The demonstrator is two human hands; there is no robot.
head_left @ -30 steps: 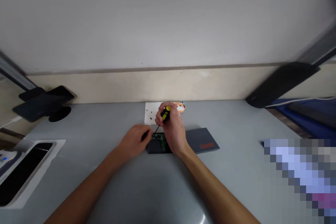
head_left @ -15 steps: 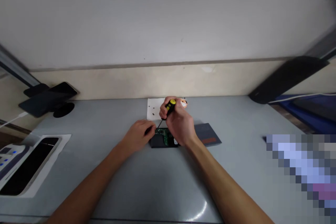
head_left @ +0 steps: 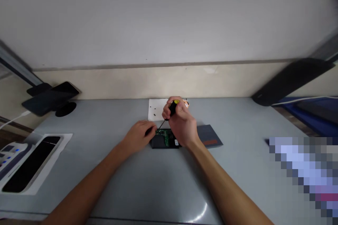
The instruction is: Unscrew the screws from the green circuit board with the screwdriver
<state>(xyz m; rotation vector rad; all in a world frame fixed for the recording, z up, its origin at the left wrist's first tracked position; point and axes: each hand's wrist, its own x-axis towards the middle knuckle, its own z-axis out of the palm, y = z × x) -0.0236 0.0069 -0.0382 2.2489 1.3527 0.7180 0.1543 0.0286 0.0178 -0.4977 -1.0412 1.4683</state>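
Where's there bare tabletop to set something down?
Left, between the white sheet and left forearm; right, between the dark panel and black cylinder; nearer, between the forearms. Crowded: around the circuit board, with left hand, right hand, screwdriver, paper.

On the flat grey table (head_left: pixel 148 182), the open black rectangular device (head_left: pixel 159 142) lay before a white rectangular sheet (head_left: pixel 161 107) bearing tiny black pieces (head_left: pixel 154 114), with a flat dark-grey panel (head_left: pixel 210 133) to the device's right and a long black-topped slab (head_left: pixel 31 165) far left on white paper (head_left: pixel 55 156).
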